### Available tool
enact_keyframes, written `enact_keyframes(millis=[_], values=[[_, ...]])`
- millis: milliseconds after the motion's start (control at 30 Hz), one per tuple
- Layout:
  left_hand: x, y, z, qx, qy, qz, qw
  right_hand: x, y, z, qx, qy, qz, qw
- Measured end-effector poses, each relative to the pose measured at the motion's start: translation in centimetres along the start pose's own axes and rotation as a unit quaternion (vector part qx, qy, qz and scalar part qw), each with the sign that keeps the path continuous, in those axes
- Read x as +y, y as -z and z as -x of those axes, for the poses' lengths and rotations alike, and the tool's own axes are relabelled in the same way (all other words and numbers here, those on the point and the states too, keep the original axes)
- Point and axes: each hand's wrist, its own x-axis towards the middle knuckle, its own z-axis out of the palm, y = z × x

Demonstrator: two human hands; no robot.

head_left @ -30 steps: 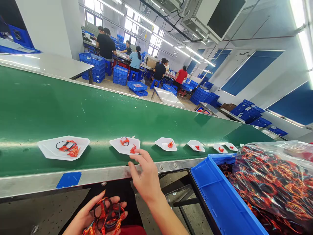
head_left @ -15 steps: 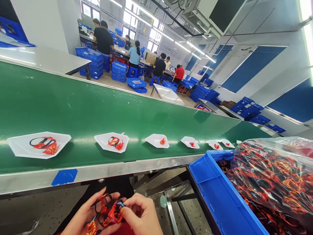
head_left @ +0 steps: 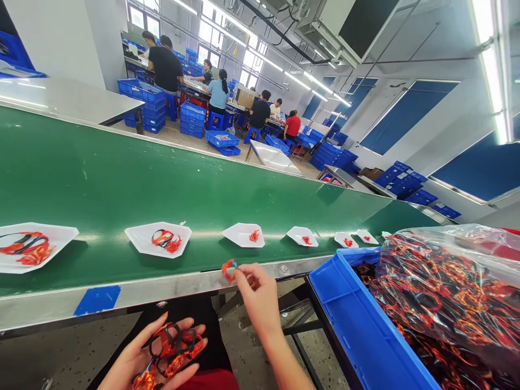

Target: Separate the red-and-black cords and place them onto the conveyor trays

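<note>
right hand (head_left: 258,295) pinches one ring (head_left: 228,269); bundle (head_left: 173,346) on open left hand (head_left: 134,363); seven trays (head_left: 140,238)

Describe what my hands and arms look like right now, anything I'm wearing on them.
Both are bare: no gloves, rings, watch or wristband show on the left hand or right hand. The right forearm is uncovered to the picture's edge, no sleeve in view.

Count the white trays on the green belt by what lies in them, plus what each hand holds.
Trays with a red-and-black loop plus a red piece: 2
Trays with only a small red piece: 4; a sliver by the blue crate is too hidden to count
Bundle of loops on the left hand: 1
Single red loop pinched by the right hand: 1
Total: 8
</note>
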Motion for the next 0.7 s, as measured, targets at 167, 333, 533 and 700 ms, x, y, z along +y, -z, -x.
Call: enact_keyframes(millis=[167, 333, 533, 700], values=[[0.2, -0.3, 0.1, 0.036, -0.038, 0.022, 0.998, -0.8, 0.8, -4.6, 0.035, 0.055, 0.059, 0.996], [0.2, 0.4, -1.0, 0.038, -0.052, 0.042, 0.997, -1.6, -0.2, 1.7, -0.130, 0.065, 0.062, 0.987], [-0.2, 1.7, -2.6, -0.005, -0.027, 0.000, 1.000, 0.7, -2.8, 7.7, -0.204, 0.055, 0.112, 0.971], [-0.6, 2.2, -3.1, -0.048, -0.015, 0.016, 0.999, 1.8, -3.3, 8.0, -0.147, 0.051, 0.046, 0.987]])
